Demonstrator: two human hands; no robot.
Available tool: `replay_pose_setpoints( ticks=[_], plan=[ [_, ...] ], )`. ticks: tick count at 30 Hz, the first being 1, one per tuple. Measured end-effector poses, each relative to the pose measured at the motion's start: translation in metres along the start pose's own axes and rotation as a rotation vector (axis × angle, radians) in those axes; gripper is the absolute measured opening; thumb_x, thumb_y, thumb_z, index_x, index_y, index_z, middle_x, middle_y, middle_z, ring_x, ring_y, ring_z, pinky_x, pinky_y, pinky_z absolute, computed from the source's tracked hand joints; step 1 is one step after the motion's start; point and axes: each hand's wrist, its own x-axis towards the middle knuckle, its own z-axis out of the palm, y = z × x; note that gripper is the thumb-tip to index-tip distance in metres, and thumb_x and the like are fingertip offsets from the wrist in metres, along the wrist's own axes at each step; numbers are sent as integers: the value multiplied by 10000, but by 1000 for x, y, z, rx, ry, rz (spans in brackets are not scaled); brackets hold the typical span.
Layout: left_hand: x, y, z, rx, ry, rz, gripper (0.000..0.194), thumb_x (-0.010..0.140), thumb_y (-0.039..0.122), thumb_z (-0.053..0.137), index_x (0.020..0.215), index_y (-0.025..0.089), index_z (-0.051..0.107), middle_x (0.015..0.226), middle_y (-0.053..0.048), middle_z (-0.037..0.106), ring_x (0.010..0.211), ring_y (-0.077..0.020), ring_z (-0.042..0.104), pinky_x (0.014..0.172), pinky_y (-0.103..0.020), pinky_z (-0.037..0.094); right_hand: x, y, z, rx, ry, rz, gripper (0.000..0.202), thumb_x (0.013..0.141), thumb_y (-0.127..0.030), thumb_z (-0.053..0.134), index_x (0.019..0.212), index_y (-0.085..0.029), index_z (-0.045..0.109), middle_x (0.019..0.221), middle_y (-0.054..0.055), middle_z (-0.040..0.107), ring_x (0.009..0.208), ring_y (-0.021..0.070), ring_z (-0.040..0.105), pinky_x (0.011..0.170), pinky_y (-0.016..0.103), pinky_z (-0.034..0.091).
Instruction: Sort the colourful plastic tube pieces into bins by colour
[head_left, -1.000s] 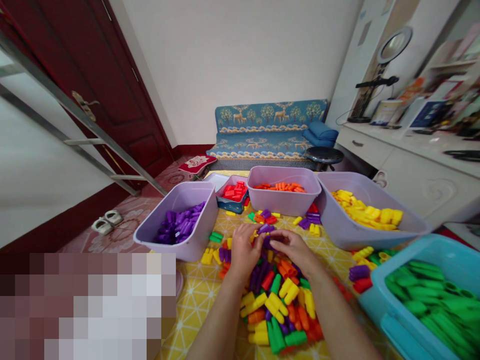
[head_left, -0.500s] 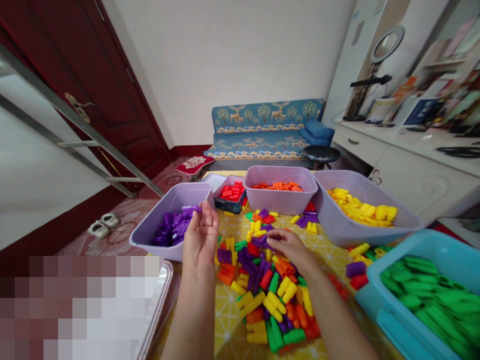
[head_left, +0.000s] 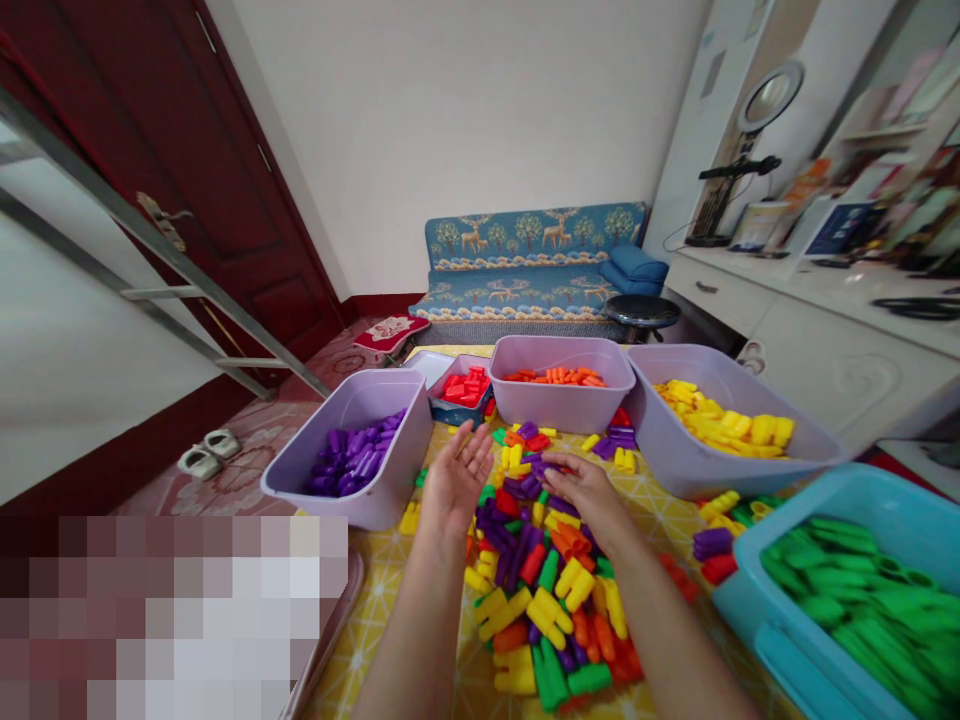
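Observation:
My left hand (head_left: 457,480) is open, palm up and fingers apart, over the left side of a mixed pile of plastic building blocks (head_left: 551,610). Nothing lies in it. My right hand (head_left: 589,492) reaches over the far part of the pile, its thumb and fingers closed at a purple building block (head_left: 538,470); the grip is partly hidden. Yellow, green, orange, red and purple blocks make up the pile. Purple blocks (head_left: 356,455) fill part of the lilac bin (head_left: 397,475) beyond my left hand.
Red blocks (head_left: 465,388) sit in a small box, orange ones (head_left: 559,376) in a middle bin (head_left: 562,408), yellow ones (head_left: 720,420) in a right bin. At near right stands a turquoise bin (head_left: 780,640) of green blocks. A metal ladder (head_left: 172,250) leans at left.
My left hand has left the purple bin's rim, moving right towards my right hand; the purple block it held is gone from it. My right hand has shifted slightly.

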Motion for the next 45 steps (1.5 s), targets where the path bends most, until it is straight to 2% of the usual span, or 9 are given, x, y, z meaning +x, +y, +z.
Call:
replay_pose_setpoints(
  ticks=[4, 9, 21, 28, 31, 33, 38, 40, 45],
  plan=[
    [7, -28, -5, 347, -73, 61, 371, 715, 279, 704, 1069, 187, 643, 1136, -92, 658, 991, -176, 631, 802, -253, 481, 0, -6, -1, 51, 42, -57, 407, 565, -332, 779, 932, -193, 669, 826, 37, 713, 782, 208, 678, 791, 359, 526],
    [1, -40, -3, 446, -276, -21, 510, 634, 279, 792, 1116, 205, 640, 1123, -82, 656, 906, -160, 649, 772, -249, 493, -2, -11, -1, -11, 83, -37, 408, 568, -447, 769, 855, -172, 678, 706, 20, 676, 597, 159, 619, 618, 314, 527],
    [-7, -37, 10, 477, -281, 11, 562, 562, 380, 825, 1044, 162, 638, 696, 9, 641, 571, -92, 596, 546, -196, 477, -12, -26, 6, -189, -55, -114, 349, 674, -528, 696, 613, -193, 617, 567, -13, 594, 479, 117, 496, 480, 253, 385],
    [-12, -24, 9, 576, -327, -3, 428, 587, 353, 799, 951, 169, 669, 691, -6, 670, 535, -100, 601, 545, -214, 493, -12, -27, 8, -208, -130, -61, 368, 754, -528, 583, 590, -203, 632, 591, 17, 623, 508, 147, 539, 511, 277, 411],
    [-9, -19, 7, 546, -278, 58, 395, 600, 317, 790, 942, 154, 677, 727, -30, 690, 554, -114, 621, 563, -226, 507, -14, -27, 11, -193, -147, -66, 180, 706, -388, 625, 710, -212, 660, 699, 15, 661, 570, 151, 576, 550, 273, 435],
    [-10, -13, 10, 460, -211, 153, 391, 628, 291, 774, 978, 152, 668, 783, -44, 700, 594, -123, 645, 615, -244, 529, -14, -28, 12, -176, -126, -54, 193, 660, -324, 645, 824, -224, 664, 776, 13, 676, 611, 155, 596, 572, 274, 445],
    [-26, 16, 23, 97, -27, 587, 499, 739, 201, 674, 1217, 228, 532, 1058, -61, 671, 934, -157, 672, 889, -296, 511, -13, -27, 11, -180, -68, -33, 232, 656, -335, 640, 854, -215, 662, 771, 30, 678, 646, 173, 614, 582, 283, 455],
    [-32, 28, 25, -8, 40, 691, 576, 773, 156, 625, 1305, 250, 426, 1130, -75, 643, 1049, -168, 637, 961, -312, 474, -12, -26, 10, -179, -60, -31, 224, 656, -338, 640, 838, -208, 662, 761, 34, 681, 636, 172, 614, 571, 280, 452],
    [-31, 42, 16, -119, 160, 686, 742, 815, 106, 540, 1425, 252, 144, 1234, -134, 578, 1087, -154, 621, 981, -308, 458, -11, -23, 10, -197, -48, -55, 237, 670, -348, 631, 844, -190, 662, 738, 41, 683, 627, 173, 616, 560, 277, 451]
  ],
)
